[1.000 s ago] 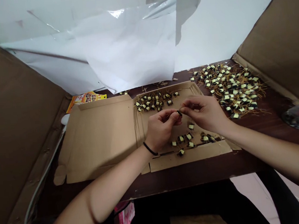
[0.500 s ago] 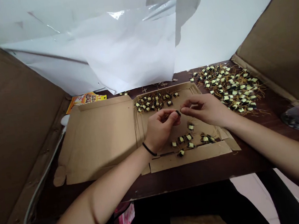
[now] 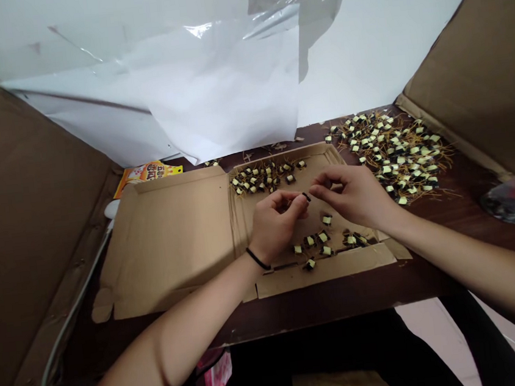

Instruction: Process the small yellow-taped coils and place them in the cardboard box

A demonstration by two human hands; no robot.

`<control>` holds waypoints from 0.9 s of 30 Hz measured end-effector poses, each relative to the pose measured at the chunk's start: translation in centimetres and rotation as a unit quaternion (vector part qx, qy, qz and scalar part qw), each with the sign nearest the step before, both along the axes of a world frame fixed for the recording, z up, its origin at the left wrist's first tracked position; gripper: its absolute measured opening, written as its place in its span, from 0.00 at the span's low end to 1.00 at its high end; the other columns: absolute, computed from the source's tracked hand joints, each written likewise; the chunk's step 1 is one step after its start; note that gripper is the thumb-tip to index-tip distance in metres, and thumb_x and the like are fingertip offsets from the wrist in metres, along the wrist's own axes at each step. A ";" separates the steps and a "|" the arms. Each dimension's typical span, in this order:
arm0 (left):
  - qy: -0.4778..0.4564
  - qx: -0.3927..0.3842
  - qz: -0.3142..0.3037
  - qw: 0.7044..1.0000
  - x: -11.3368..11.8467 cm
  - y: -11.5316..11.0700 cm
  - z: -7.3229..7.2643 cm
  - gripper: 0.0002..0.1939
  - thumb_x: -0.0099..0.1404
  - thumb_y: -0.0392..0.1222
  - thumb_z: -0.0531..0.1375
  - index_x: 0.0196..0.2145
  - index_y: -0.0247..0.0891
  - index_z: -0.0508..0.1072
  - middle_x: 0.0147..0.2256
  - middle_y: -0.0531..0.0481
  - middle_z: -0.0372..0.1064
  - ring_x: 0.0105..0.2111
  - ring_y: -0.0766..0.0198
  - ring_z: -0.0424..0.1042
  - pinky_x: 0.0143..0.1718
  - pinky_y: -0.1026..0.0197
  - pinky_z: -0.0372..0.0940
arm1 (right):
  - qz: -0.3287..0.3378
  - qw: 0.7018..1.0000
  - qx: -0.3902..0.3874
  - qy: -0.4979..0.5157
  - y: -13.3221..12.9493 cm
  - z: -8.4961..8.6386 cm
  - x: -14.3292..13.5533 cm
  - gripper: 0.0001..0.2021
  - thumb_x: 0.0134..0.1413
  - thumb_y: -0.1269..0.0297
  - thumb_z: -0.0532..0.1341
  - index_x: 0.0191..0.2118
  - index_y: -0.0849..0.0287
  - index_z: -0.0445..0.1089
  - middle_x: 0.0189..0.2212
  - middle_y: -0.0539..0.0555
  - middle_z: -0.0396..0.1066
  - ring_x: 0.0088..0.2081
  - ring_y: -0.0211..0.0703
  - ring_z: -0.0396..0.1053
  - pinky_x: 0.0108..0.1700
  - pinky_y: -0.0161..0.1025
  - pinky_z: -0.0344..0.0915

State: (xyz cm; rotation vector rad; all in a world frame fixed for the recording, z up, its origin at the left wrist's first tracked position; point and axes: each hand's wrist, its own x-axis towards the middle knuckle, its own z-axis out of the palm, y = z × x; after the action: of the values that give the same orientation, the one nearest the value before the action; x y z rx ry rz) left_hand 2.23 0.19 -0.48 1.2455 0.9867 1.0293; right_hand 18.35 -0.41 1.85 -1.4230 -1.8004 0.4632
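A second ago, the little wired part [image 3: 306,197] seemed to show a bit of yellow; now you see mostly black, so you may have turned it. You are still working on this one. Your left hand [image 3: 273,223] pinches it above the open cardboard box [image 3: 352,265]. Your right hand [image 3: 352,196] is just beside it; I can't tell if it grips a wire. The part's long side slants, lower end pointing right and toward you.

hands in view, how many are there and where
2. The left hand is over the cardboard box, pinching a small dark part; the right hand is just to its right, over the box's right side. No others show.
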 end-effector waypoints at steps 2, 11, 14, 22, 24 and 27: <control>0.007 0.002 0.009 1.000 0.1 -0.1 0.0 0.11 0.57 0.44 0.65 0.30 0.32 0.74 0.24 0.50 0.73 0.25 0.68 0.72 0.29 0.65 0.67 | -0.001 1.000 0.012 0.007 -0.2 0.0 -0.1 0.09 0.51 0.65 0.61 0.23 0.59 0.68 0.20 0.49 0.68 0.24 0.36 0.63 0.28 0.34 0.56; -0.057 -0.035 0.027 0.997 0.2 0.0 -0.1 0.15 0.52 0.47 0.68 0.29 0.32 0.73 0.25 0.50 0.73 0.25 0.68 0.73 0.31 0.64 0.70 | 0.054 0.973 0.189 -0.122 -1.0 -1.0 -0.1 0.09 0.59 0.65 0.57 0.30 0.56 0.72 0.26 0.52 0.72 0.26 0.36 0.65 0.28 0.35 0.59; -0.097 -0.063 0.039 0.993 0.3 -0.1 0.0 0.15 0.50 0.46 0.69 0.29 0.32 0.73 0.25 0.51 0.73 0.24 0.69 0.72 0.31 0.64 0.70 | 0.061 0.942 0.254 -0.210 -0.8 -1.8 0.2 0.11 0.60 0.66 0.55 0.30 0.54 0.73 0.26 0.53 0.73 0.27 0.38 0.66 0.30 0.37 0.59; -0.189 -0.124 0.056 0.972 0.5 -0.1 0.2 0.17 0.44 0.45 0.72 0.25 0.31 0.73 0.23 0.52 0.72 0.24 0.70 0.72 0.32 0.63 0.71 | 0.102 0.896 0.349 -0.254 -0.4 -2.3 0.4 0.12 0.61 0.67 0.52 0.29 0.54 0.70 0.25 0.52 0.72 0.25 0.38 0.62 0.28 0.40 0.56; -0.199 -0.134 0.059 0.969 0.5 -0.1 0.3 0.16 0.44 0.44 0.72 0.25 0.31 0.72 0.23 0.52 0.71 0.25 0.70 0.72 0.34 0.63 0.71 | 0.108 0.905 0.324 -0.254 -0.4 -2.3 0.4 0.13 0.61 0.67 0.52 0.29 0.54 0.70 0.25 0.52 0.71 0.26 0.38 0.62 0.29 0.41 0.57; -0.211 -0.140 0.056 0.966 0.3 0.0 0.4 0.15 0.46 0.43 0.71 0.25 0.31 0.72 0.24 0.53 0.71 0.26 0.70 0.72 0.36 0.63 0.71 | 0.110 0.907 0.323 -0.247 -0.2 -2.5 0.4 0.12 0.61 0.68 0.52 0.30 0.54 0.70 0.24 0.51 0.71 0.25 0.38 0.62 0.29 0.41 0.58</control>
State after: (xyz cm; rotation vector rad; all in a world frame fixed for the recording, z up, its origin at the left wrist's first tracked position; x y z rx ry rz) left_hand 2.55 0.21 -0.13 0.7037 0.8378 1.1393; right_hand 18.79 -0.59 -0.64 -0.9084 -2.2370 -0.4153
